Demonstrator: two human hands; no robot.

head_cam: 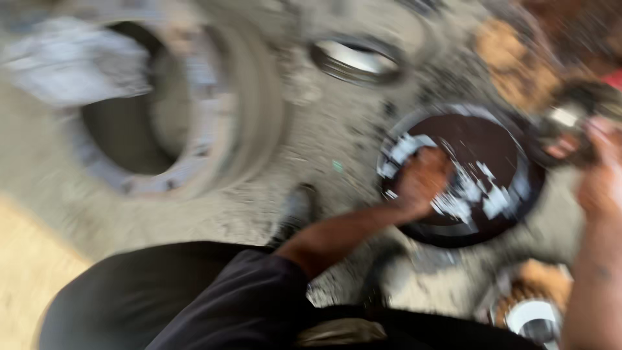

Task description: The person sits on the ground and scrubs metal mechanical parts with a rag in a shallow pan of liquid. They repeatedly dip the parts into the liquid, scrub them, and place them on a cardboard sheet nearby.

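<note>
The whole view is smeared by motion. A round dark pan [512, 194] with white suds or water in it lies on the grey, gritty ground. My left hand [421, 178] reaches from a dark sleeve and presses inside the pan on its left part; its fingers are too blurred to read. My right hand [599, 172] is at the right edge, next to the pan's rim. It seems closed on a dark object with a shiny patch [567, 123]; I cannot tell what that object is.
A large grey ring-shaped basin [253, 123] fills the left. A white cloth or bag [71, 61] lies over its far side. A steel bowl [353, 61] sits at the top, a steel vessel [531, 317] at the bottom right, something orange-brown [512, 61] at the upper right.
</note>
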